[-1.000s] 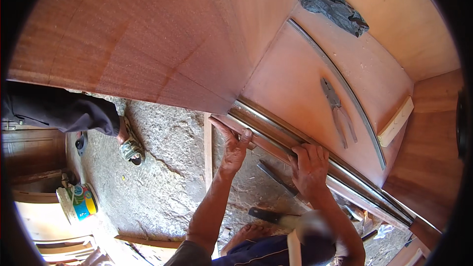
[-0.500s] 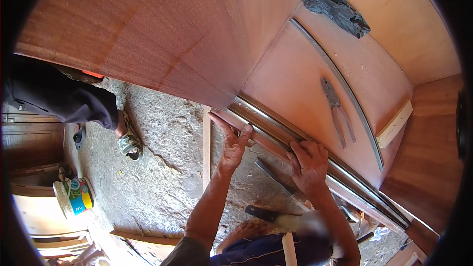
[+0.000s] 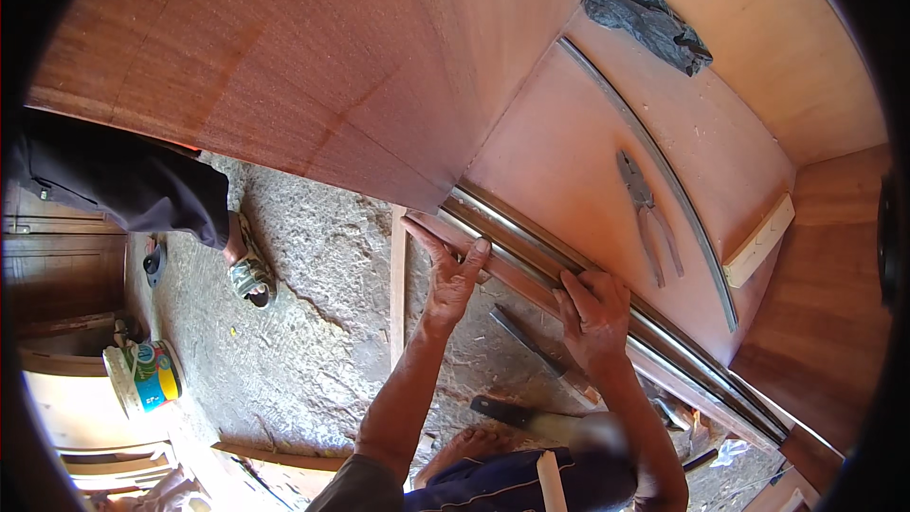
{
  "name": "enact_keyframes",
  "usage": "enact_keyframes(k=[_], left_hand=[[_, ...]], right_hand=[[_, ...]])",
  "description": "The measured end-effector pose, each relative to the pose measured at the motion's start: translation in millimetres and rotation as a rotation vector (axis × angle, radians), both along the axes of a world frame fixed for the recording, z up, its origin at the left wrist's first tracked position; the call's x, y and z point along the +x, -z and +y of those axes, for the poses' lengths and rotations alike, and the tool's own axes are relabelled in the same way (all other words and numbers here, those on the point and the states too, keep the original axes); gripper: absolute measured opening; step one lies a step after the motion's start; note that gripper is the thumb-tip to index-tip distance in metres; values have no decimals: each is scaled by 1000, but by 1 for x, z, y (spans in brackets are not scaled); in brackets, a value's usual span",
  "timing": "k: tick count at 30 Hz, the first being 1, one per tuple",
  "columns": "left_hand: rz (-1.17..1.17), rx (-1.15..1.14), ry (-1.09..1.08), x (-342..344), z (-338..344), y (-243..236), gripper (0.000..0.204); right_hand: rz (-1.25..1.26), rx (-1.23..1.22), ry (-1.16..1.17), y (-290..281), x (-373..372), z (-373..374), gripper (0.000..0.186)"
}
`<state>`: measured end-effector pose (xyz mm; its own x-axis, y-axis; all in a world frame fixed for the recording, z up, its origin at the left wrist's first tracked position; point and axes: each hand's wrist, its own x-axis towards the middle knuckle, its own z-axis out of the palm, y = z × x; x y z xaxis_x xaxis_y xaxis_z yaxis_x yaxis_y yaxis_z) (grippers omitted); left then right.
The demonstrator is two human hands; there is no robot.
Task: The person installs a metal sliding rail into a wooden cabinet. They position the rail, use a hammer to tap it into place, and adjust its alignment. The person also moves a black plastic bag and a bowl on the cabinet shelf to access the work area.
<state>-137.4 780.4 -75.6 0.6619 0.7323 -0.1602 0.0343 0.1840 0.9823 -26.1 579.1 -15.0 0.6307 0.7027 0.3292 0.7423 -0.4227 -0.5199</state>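
Observation:
My left hand (image 3: 451,277) lies along the front wooden edge (image 3: 517,277) of a cabinet, near its left end. Its forefinger is stretched out, with the thumb apart on top of the edge; the other fingers are partly hidden. Farther right, my right hand (image 3: 595,316) is closed, its curled fingers pressed onto the metal-lined track (image 3: 678,346) that runs along this edge. Two pale metal strips show in the track, side by side. Just beyond on the cabinet panel (image 3: 545,142) lie a pair of pliers (image 3: 643,204) and a long curved grey strip (image 3: 664,166).
A crumpled dark plastic bag (image 3: 649,24) and a small wood block (image 3: 758,240) rest inside the cabinet. Below my hands, a chisel-like tool (image 3: 526,341) and a dark-ended tool (image 3: 502,410) lie on rough concrete (image 3: 303,332). Another person's leg (image 3: 142,180) and a bucket (image 3: 147,374) are left.
Both hands stay in nearly the same places. My right forearm has shifted very slightly left, and the other person's leg has moved a little.

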Motion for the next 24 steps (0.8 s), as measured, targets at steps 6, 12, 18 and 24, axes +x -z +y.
enact_keyframes(k=[6, 12, 18, 24], left_hand=[[17, 5, -6, 2, -2, -8, 126], [26, 4, -7, 2, -1, -8, 127], [31, 28, -12, 3, 0, -6, 129], [9, 18, -13, 3, 1, -3, 129]], right_hand=[[-2, -3, 0, 1, 0, -1, 35], [-5, 13, -9, 3, 0, -2, 38], [-9, 31, -13, 5, 0, -2, 39], [-6, 31, -9, 4, 1, -1, 38]])
